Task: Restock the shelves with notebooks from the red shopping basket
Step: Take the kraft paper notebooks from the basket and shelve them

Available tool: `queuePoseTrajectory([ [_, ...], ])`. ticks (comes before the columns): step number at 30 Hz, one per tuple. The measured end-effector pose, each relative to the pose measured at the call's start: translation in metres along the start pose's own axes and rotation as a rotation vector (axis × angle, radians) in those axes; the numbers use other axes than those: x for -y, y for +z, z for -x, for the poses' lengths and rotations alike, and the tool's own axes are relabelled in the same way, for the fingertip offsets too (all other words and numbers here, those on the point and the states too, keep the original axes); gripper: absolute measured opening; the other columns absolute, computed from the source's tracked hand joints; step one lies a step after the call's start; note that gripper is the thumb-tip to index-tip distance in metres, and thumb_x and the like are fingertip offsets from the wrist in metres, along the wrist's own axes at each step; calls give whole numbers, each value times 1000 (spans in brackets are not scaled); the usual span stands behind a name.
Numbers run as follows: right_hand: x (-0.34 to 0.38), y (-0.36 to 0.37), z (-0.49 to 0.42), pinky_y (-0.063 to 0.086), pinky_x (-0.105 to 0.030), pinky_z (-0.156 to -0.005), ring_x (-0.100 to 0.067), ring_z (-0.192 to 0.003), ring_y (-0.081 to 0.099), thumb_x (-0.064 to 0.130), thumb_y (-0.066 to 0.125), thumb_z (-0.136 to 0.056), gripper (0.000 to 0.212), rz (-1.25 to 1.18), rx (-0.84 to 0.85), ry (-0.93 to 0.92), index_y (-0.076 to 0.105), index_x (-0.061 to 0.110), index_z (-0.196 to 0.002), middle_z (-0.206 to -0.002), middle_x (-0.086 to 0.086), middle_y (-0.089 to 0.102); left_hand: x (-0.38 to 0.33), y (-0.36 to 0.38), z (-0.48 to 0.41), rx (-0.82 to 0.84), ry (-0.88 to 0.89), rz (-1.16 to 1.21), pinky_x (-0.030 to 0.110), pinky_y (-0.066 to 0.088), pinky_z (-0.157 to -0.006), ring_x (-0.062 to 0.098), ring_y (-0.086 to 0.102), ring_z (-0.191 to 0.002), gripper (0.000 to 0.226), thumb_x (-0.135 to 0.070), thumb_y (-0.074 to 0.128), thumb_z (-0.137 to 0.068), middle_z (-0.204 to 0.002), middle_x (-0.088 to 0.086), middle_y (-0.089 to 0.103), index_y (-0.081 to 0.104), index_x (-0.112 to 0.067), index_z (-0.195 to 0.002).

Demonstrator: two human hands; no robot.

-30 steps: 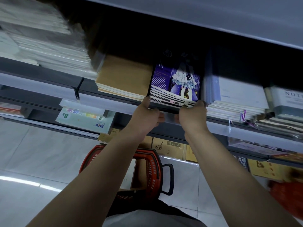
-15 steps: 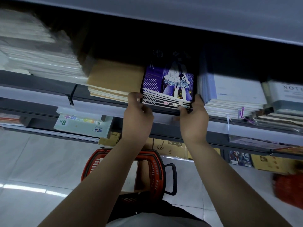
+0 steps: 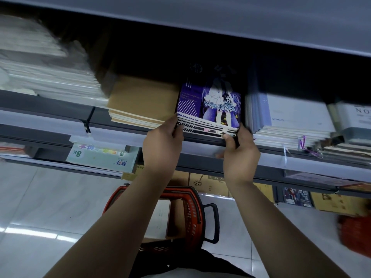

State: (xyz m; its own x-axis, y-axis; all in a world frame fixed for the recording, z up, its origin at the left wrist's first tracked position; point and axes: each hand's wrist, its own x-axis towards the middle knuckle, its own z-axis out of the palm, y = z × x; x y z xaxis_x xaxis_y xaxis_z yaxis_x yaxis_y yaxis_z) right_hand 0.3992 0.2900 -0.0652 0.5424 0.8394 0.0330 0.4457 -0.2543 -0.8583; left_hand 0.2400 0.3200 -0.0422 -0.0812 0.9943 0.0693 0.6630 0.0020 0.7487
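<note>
A stack of purple notebooks with a cartoon figure on the cover lies on the grey shelf, between a brown-covered pile and a white pile. My left hand grips the stack's front left corner. My right hand grips its front right corner, thumb on the stack's front edge. The red shopping basket stands on the floor below my arms, with brown and white notebooks showing inside it.
Brown notebooks lie left of the purple stack, white ones to the right, and wrapped white packs at far left. An upper shelf hangs overhead. Lower shelves hold an 8K pad and brown books. A red object sits at right.
Both hands have shifted from pushing at the front of the purple stack to gripping its two front corners. The view has moved slightly; the stack stays on the shelf.
</note>
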Motion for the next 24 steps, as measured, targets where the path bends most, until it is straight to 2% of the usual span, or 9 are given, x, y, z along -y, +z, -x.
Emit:
queuePoseTrajectory([
  [3,-4,1,1,58,-33,-72,-10,-50,65,16,54,-99,37,-70,-14,21,53,13,-136,-67,30,65,3,2,1,-37,-46,100,33,54,-58,19,68,-63,24,-25,49,-98,-75,-2,68,70,-17,-104],
  [6,-6,3,1,59,-40,-73,-8,-49,65,12,54,-99,34,-107,-26,28,56,12,-132,-67,42,60,6,3,4,-51,-66,114,38,56,-61,19,67,-63,29,-33,49,-96,-78,-1,71,72,-20,-107],
  [11,-5,6,0,59,-38,-74,-10,-48,65,9,54,-98,32,-190,-70,88,58,13,-130,-75,41,62,-6,3,5,-39,-142,188,40,58,-63,16,66,-61,12,-23,57,-97,-78,-5,71,69,-21,-100],
  [15,-3,6,0,60,-38,-73,-13,-51,66,7,55,-97,31,-239,-104,112,61,15,-126,-81,37,65,-14,4,9,-43,-174,259,40,60,-66,6,68,-61,10,-22,58,-97,-78,-10,71,64,-30,-94],
  [19,-6,5,1,59,-42,-79,-15,-56,68,7,58,-95,31,-255,-113,113,64,17,-124,-92,28,68,-13,7,19,-39,-202,305,37,59,-69,4,67,-60,16,-23,58,-97,-78,-19,69,59,-39,-102],
  [22,-7,5,2,58,-44,-81,-18,-61,70,9,58,-95,33,-240,-99,99,62,14,-128,-83,36,66,-16,10,23,14,-210,231,27,56,-66,2,67,-61,16,-28,55,-99,-77,-20,68,59,-30,-114],
  [24,-7,6,3,58,-45,-82,-21,-63,70,8,58,-95,34,-238,-96,96,62,12,-129,-78,38,65,-18,12,22,20,-237,221,26,55,-65,2,67,-61,22,-29,54,-99,-78,-18,69,59,-24,-120],
])
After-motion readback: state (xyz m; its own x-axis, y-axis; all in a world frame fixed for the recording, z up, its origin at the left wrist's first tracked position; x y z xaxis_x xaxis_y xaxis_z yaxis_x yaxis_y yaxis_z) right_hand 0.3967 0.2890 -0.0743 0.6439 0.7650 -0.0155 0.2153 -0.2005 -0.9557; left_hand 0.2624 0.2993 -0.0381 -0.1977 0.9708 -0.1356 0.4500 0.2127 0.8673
